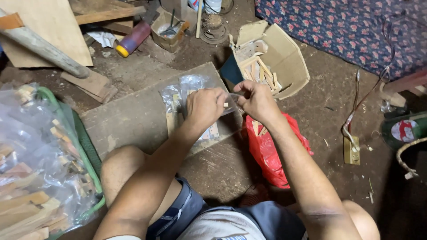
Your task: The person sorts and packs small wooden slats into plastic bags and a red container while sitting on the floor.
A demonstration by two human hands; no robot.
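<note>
My left hand (204, 106) and my right hand (255, 100) are close together above a grey board (133, 118) on the dirt floor. Both pinch the mouth of a small clear plastic bag (189, 86) that holds small wooden pieces. The bag's body lies under and behind my left hand, partly hidden by it. Right behind my hands stands an open cardboard box (289, 58) with several wooden sticks inside. A red plastic bag (267, 151) with wooden pieces at its top lies below my right wrist.
A large clear bag of wood pieces in a green-rimmed basket (40, 178) is at the left. At the back are a plywood sheet (53, 22), a grey pole (44, 51), a purple-and-yellow bottle (132, 39) and a small box of tools (169, 29). A floral cloth (347, 26) lies at the right, with a wired socket (351, 149).
</note>
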